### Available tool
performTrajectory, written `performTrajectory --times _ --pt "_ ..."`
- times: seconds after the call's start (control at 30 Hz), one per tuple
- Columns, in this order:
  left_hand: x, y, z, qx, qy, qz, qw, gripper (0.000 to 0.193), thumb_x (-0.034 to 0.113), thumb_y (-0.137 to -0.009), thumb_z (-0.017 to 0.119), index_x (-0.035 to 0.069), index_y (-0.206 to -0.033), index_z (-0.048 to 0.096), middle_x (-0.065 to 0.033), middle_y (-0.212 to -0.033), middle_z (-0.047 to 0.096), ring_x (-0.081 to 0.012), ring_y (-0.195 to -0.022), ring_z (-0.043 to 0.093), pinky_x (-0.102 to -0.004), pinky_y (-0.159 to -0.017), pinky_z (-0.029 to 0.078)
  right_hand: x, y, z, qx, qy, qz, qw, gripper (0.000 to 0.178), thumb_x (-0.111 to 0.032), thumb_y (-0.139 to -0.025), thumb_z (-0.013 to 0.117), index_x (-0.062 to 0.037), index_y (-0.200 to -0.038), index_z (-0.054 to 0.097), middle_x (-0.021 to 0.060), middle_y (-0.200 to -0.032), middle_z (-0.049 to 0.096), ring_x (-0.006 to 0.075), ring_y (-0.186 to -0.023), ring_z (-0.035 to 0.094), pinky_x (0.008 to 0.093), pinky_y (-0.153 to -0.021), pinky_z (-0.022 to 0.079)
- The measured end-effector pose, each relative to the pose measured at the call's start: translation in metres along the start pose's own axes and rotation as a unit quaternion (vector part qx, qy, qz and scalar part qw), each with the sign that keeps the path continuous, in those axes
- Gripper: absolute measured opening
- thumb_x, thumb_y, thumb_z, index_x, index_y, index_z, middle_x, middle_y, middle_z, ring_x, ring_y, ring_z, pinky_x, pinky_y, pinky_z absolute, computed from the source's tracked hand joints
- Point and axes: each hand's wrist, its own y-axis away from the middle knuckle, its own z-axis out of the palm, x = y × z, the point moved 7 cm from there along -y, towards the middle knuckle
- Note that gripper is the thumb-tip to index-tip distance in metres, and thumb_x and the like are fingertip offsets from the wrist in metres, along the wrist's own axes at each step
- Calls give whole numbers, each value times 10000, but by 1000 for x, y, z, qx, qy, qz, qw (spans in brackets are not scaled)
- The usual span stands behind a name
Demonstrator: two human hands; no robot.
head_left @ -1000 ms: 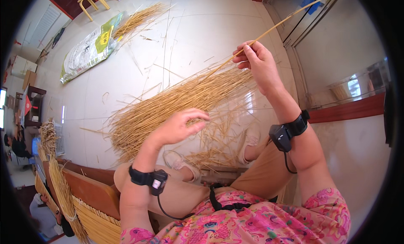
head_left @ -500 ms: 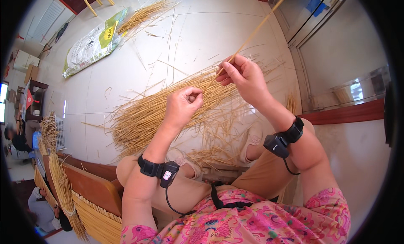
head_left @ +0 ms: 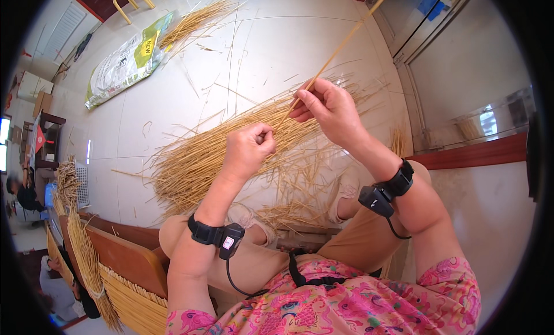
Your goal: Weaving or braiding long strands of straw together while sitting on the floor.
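Observation:
A long, thin straw stalk (head_left: 337, 49) slants up to the right between my hands and runs out at the top of the view. My right hand (head_left: 329, 107) pinches it between thumb and fingers. Lower and to the left, my left hand (head_left: 250, 149) is closed at the stalk's near end, its thumb pressed to the curled fingers. Beneath both hands a wide heap of loose straw (head_left: 196, 162) lies on the tiled floor, partly hidden by my hands and forearms. Shorter broken pieces (head_left: 300, 185) are scattered by my feet.
A white and green sack (head_left: 124, 64) with straw sticking out lies at the far left. At my left stand a wooden board (head_left: 124, 248), a tied straw bundle (head_left: 86, 254) and a woven straw mat (head_left: 135, 300). A glass door (head_left: 473, 75) is at the right. Another person (head_left: 29, 191) sits far left.
Both hands have shifted slightly left with the stalk, the right one also a little lower. My left fingers look more tightly closed at the stalk's end.

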Motion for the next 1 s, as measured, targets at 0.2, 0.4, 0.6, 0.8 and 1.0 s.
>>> performTrajectory --times 0.2,0.4,0.6,0.8,1.0 --pt "-13 -1 -1 12 180 -134 974 59 16 -808 568 -29 -813 607 -41 -626 613 -69 -515 561 -183 -476 456 0 -1 -3 -7 -26 5 1000 165 -106 -929 456 39 -904 531 85 -784 612 137 -717 641 240 -620 538" --pt "-39 -3 -9 71 356 -210 908 92 75 -856 503 11 -833 565 -52 -738 605 -50 -524 468 -160 -460 384 -12 2 4 -18 -26 -61 998 163 -103 -935 440 30 -902 528 85 -791 609 133 -743 638 233 -631 535" --pt "-49 -2 -18 98 489 -225 837 55 104 -871 463 51 -875 479 1 -646 472 -21 -515 353 -144 -417 263 -7 -2 -9 26 -46 -44 998 159 -99 -947 397 27 -925 492 90 -814 603 137 -745 635 232 -617 530" --pt "-62 -4 -49 115 271 -241 925 121 135 -891 466 34 -929 520 -11 -685 512 -49 -553 416 -158 -470 336 -12 -10 -44 38 -51 8 998 188 -151 -967 350 -9 -965 473 93 -879 585 154 -785 615 243 -656 506" --pt "-21 -6 -19 -44 136 -102 984 251 181 -880 554 8 -1050 618 -70 -923 645 -109 -798 569 -232 -740 455 -12 -9 -36 -35 -19 30 999 197 -164 -968 353 -18 -958 484 75 -867 583 136 -780 609 235 -657 500"
